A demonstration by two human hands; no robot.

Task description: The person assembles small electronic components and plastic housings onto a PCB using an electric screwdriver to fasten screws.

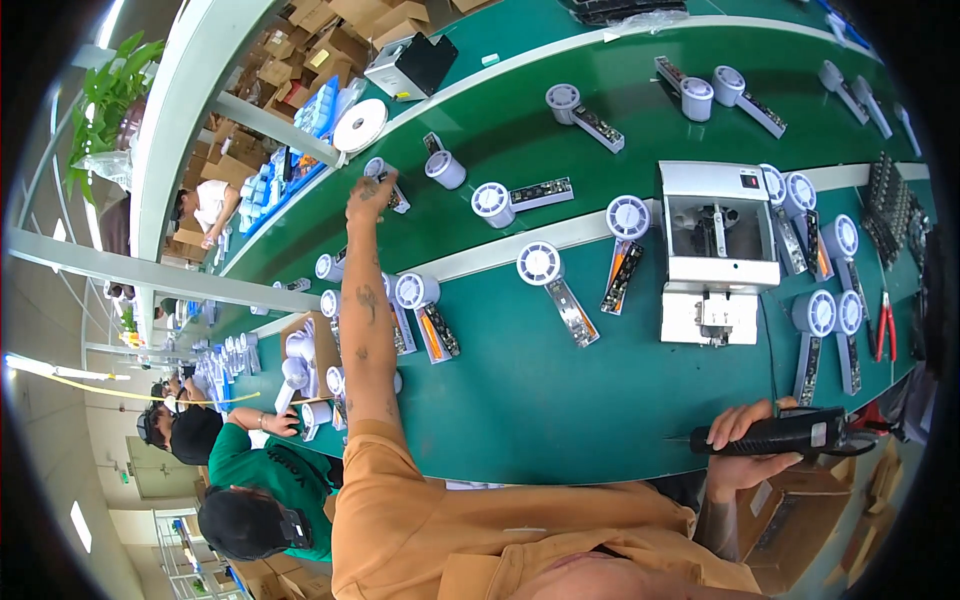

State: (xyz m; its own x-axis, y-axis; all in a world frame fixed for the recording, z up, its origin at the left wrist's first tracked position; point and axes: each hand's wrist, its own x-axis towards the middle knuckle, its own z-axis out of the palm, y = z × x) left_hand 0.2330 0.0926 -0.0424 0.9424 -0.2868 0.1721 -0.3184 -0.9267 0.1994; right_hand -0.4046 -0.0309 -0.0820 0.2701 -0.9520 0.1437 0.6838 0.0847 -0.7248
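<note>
My left hand is stretched far out over the green belt, its fingers closed on a small white fan unit with a dark circuit strip. Near the belt's front edge, my right hand grips a black electric screwdriver lying level, tip pointing left. My orange sleeve fills the lower middle.
Several white round fan heads with circuit strips lie across the belt. A white box-shaped machine stands right of centre, red pliers beside it. A person in a green shirt works at left. A tape roll and cardboard boxes sit beyond.
</note>
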